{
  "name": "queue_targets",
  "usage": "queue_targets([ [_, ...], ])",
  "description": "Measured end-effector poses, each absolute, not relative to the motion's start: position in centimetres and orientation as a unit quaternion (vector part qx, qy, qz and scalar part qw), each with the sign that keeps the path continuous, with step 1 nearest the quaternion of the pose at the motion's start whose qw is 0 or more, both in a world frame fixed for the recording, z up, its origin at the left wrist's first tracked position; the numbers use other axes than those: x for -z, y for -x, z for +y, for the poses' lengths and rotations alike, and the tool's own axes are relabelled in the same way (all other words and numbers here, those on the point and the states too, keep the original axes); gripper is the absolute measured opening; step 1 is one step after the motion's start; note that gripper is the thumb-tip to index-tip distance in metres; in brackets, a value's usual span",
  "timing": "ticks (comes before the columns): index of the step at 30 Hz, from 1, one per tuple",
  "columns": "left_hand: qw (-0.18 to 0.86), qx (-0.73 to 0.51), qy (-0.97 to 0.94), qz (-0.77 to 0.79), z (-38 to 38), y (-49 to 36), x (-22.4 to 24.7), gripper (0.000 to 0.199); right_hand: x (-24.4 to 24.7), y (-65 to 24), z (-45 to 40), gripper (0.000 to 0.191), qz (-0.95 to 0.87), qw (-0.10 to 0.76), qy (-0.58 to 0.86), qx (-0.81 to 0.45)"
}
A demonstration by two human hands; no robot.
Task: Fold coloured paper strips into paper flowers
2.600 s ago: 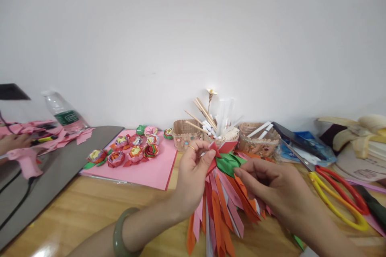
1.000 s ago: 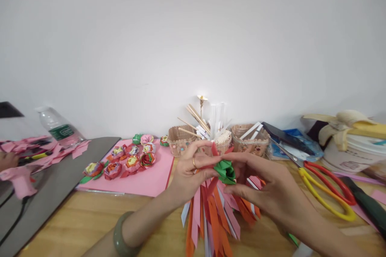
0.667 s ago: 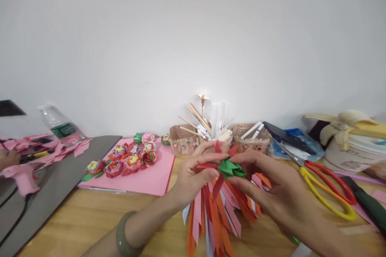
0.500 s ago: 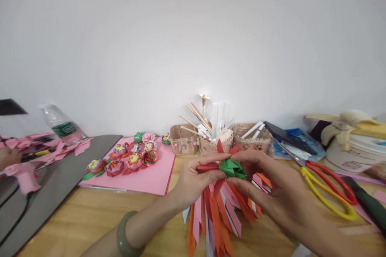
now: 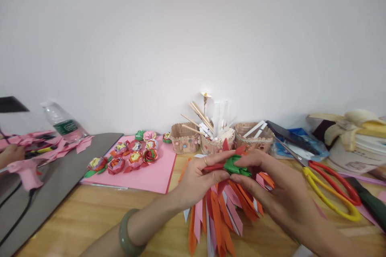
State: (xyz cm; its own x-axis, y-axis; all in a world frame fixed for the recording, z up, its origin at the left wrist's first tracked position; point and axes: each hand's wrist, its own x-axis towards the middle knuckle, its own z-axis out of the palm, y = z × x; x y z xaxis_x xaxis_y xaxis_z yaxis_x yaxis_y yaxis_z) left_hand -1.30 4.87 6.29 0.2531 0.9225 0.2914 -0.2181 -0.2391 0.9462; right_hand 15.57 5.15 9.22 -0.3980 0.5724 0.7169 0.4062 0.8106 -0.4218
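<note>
Between my two hands is a folded paper flower (image 5: 237, 166) with a green centre and red pointed petals. My left hand (image 5: 197, 178) pinches its red petals between thumb and fingers from the left. From the right, the thumb and fingers of my right hand (image 5: 269, 180) close on the green centre. Orange, pink, red and white paper strips (image 5: 221, 219) fan out on the table beneath both hands. Several finished paper flowers (image 5: 135, 160) lie on a pink sheet (image 5: 161, 174) to the left.
Decorated baskets (image 5: 184, 140) with sticks stand by the wall. Red and yellow scissors (image 5: 333, 190) and a banana (image 5: 362, 124) are at right. At left are a bottle (image 5: 64, 122), a pink glue gun (image 5: 26, 173) and another person's hand (image 5: 11, 154).
My fingers have shifted slightly around the green centre, and its folds look a little different. The whole view has moved slightly, carrying the scene to the right.
</note>
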Motion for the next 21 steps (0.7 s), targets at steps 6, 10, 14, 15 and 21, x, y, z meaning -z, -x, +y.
queue_targets([
  [6,0.541,-0.536,-0.573,0.302,5.2,1.5,-5.7,0.028,-8.8,-15.5,5.0,0.006,-0.835,0.482,0.265,-0.019],
  [10,0.588,-0.558,-0.540,0.226,4.8,2.0,-6.1,0.026,-8.9,-16.0,5.3,0.008,-0.861,0.459,0.213,0.059],
  [14,0.561,-0.626,-0.490,0.230,4.3,2.0,-7.7,0.019,-9.2,-16.4,5.7,0.016,-0.898,0.392,0.137,0.143],
  [15,0.558,-0.614,-0.501,0.245,4.2,2.0,-8.1,0.023,-9.3,-16.4,5.7,0.020,-0.907,0.373,0.117,0.159],
  [21,0.574,-0.551,-0.514,0.321,4.0,1.4,-8.4,0.017,-8.6,-16.0,5.3,0.025,-0.912,0.358,0.119,0.163],
])
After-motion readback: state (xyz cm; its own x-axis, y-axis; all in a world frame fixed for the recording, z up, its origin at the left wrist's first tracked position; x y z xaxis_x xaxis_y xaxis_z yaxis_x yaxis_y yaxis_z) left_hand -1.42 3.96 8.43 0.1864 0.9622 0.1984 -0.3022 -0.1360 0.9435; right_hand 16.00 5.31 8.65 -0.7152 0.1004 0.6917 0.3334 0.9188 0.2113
